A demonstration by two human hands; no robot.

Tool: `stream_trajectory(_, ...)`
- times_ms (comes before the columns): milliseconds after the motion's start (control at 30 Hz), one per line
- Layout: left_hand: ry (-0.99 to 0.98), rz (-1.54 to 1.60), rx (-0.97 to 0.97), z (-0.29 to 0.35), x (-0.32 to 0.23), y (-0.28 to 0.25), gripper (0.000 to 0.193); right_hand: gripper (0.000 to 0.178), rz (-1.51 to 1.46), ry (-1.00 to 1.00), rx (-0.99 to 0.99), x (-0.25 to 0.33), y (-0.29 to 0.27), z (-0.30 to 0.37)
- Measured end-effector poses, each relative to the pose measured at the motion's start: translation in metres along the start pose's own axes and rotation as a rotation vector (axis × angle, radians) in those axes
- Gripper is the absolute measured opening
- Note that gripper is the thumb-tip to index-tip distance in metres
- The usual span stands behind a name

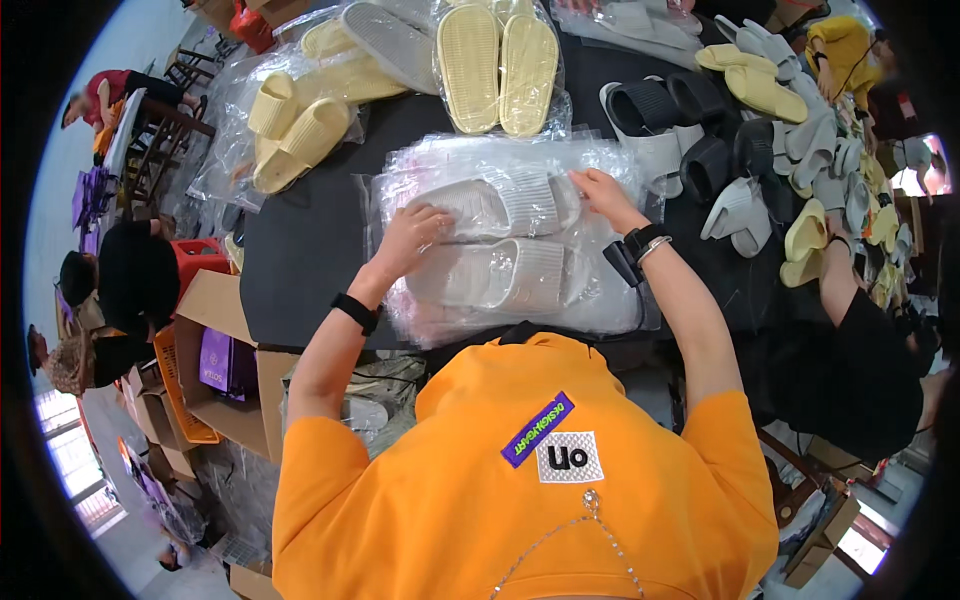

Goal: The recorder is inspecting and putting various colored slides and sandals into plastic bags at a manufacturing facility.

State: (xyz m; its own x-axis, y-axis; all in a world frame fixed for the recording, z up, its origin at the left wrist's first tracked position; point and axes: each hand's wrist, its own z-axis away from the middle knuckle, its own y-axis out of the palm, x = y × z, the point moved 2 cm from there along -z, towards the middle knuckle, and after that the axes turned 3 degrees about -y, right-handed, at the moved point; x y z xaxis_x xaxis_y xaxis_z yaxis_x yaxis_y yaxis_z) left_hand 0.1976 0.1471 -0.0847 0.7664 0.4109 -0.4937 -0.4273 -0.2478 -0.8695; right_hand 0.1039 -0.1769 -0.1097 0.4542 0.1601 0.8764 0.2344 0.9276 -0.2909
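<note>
A pair of pale grey ribbed slippers, the upper slipper (500,205) and the lower slipper (490,275), lies side by side on a thick stack of clear plastic bags (600,300). Glossy film of a clear bag shows around them. My left hand (415,238) is closed over the heel end of the upper slipper, fingers bent together; its thumb is hard to see. Beyond that slipper's toe end, my right hand (603,198) pinches the film between thumb and fingers. Whether both slippers lie fully inside one bag, I cannot tell.
Bagged yellow slippers (498,70) lie at the far side of the black table (290,270), loose yellow slippers (305,130) at left. Black slippers (705,165) and a grey pair (738,215) sit at right, where another person's hand (835,255) reaches in. An open carton (225,380) stands at left.
</note>
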Motion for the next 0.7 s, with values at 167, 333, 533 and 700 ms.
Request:
stream_trajectory(167,0.205,-0.079,-0.094,-0.031,-0.029,0.031,0.037,0.024,-0.116,0.012,-0.037,-0.002,0.003,-0.008)
stream_trajectory(333,0.085,-0.201,-0.145,-0.051,-0.053,0.071,0.034,0.031,-0.046,-0.107,0.043,-0.011,0.005,-0.012)
stream_trajectory(533,0.173,-0.044,-0.147,-0.047,-0.057,0.077,0.032,0.036,0.409,-0.353,0.039,-0.014,0.004,-0.003)
stream_trajectory(700,0.153,-0.137,-0.064,-0.046,-0.052,0.085,0.029,0.018,0.47,-0.396,-0.069,-0.019,0.008,-0.002)
